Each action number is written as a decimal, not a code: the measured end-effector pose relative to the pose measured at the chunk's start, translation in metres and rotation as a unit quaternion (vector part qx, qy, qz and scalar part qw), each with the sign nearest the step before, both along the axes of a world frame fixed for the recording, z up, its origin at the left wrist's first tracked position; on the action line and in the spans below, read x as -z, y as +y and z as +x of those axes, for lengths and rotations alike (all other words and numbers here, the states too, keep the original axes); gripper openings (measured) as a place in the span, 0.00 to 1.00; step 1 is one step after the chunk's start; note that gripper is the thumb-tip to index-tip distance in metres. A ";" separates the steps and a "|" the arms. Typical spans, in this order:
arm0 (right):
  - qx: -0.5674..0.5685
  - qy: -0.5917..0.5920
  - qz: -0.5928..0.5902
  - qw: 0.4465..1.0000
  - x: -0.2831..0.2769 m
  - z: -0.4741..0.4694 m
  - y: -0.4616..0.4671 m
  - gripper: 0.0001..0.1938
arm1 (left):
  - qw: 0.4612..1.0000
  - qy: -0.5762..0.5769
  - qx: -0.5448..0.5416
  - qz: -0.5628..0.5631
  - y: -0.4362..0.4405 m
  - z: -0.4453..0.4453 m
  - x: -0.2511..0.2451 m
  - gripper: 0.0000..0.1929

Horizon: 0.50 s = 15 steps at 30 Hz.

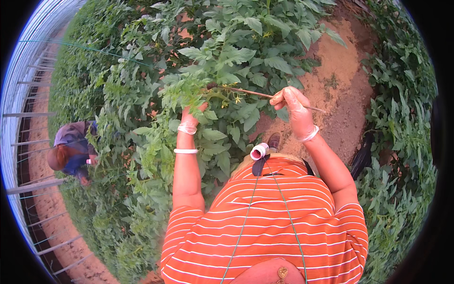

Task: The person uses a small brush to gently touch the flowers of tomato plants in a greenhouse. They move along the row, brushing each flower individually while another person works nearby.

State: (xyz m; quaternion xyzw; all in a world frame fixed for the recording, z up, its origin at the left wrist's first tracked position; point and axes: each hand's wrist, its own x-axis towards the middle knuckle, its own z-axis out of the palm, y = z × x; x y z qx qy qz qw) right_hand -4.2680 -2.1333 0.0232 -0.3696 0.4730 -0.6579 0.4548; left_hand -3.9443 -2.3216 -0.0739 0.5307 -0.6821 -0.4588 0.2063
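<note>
Pinched between the fingers of my right hand (292, 106), in a thin clear glove, is a slender wooden stick (248, 92). Its dark, thick tip (211, 86) is beside a cluster of yellow tomato flowers (237, 99). My left hand (192, 115), gloved too, reaches into the leafy top of a tomato plant (212, 135); leaves hide most of its fingers, so its grip cannot be told. A small white bottle (259, 151), open at the top and reddish inside, hangs at my waist on a green cord (244, 227) round my neck.
Dense tomato plants (106, 213) fill the left side, and another row (400, 142) stands at the right. Between them runs a bare soil path (330, 71). A co-worker (74, 149) bends over plants at the far left, near poles and wires (35, 185). A green string (103, 52) crosses the upper left.
</note>
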 end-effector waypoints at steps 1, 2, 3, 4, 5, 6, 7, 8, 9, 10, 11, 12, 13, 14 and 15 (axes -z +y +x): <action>0.006 -0.009 -0.008 1.000 -0.002 0.000 -0.001 0.17 | 0.999 0.043 0.020 -0.002 -0.001 0.000 0.001 0.27; 0.001 -0.006 -0.009 1.000 -0.003 0.001 -0.004 0.17 | 0.998 0.059 0.017 0.027 -0.002 0.000 0.003 0.28; -0.005 -0.002 -0.011 1.000 -0.003 0.003 -0.010 0.17 | 0.995 0.089 0.019 0.044 -0.004 -0.001 0.005 0.29; -0.011 0.002 -0.014 1.000 -0.004 0.005 -0.016 0.17 | 0.990 0.127 0.031 0.058 -0.006 -0.001 0.006 0.29; -0.015 0.004 -0.017 1.000 -0.003 0.008 -0.021 0.17 | 0.992 0.102 0.021 0.067 -0.009 -0.002 0.008 0.30; -0.019 0.006 -0.020 1.000 -0.002 0.011 -0.026 0.17 | 0.993 0.087 0.020 0.073 -0.013 -0.002 0.010 0.30; -0.024 0.008 -0.023 0.999 -0.002 0.014 -0.029 0.17 | 0.995 0.061 0.011 0.084 -0.016 -0.001 0.013 0.30; -0.027 0.003 -0.022 0.999 -0.001 0.014 -0.032 0.17 | 0.993 0.076 0.016 0.090 -0.019 -0.001 0.016 0.30; -0.033 0.008 -0.016 0.999 0.000 0.014 -0.034 0.17 | 0.991 0.081 0.013 0.102 -0.021 -0.001 0.018 0.30; -0.038 0.013 -0.011 0.999 0.000 0.013 -0.036 0.17 | 0.990 0.069 -0.002 0.123 -0.022 0.000 0.021 0.31; -0.044 0.018 -0.005 0.999 0.000 0.013 -0.037 0.17 | 0.991 0.086 0.016 0.102 -0.023 0.001 0.023 0.30; -0.040 0.019 -0.006 0.999 0.000 0.011 -0.038 0.17 | 0.992 0.087 0.021 0.091 -0.023 0.002 0.024 0.30; -0.037 0.020 -0.007 0.999 -0.001 0.009 -0.039 0.17 | 0.991 0.100 0.038 0.075 -0.023 0.002 0.026 0.30; -0.034 0.015 0.001 0.999 -0.003 0.008 -0.039 0.16 | 0.995 0.055 0.051 0.059 -0.026 0.002 0.027 0.30; -0.033 0.031 -0.010 0.999 -0.005 0.006 -0.039 0.16 | 0.996 0.022 0.075 0.038 -0.029 0.002 0.028 0.30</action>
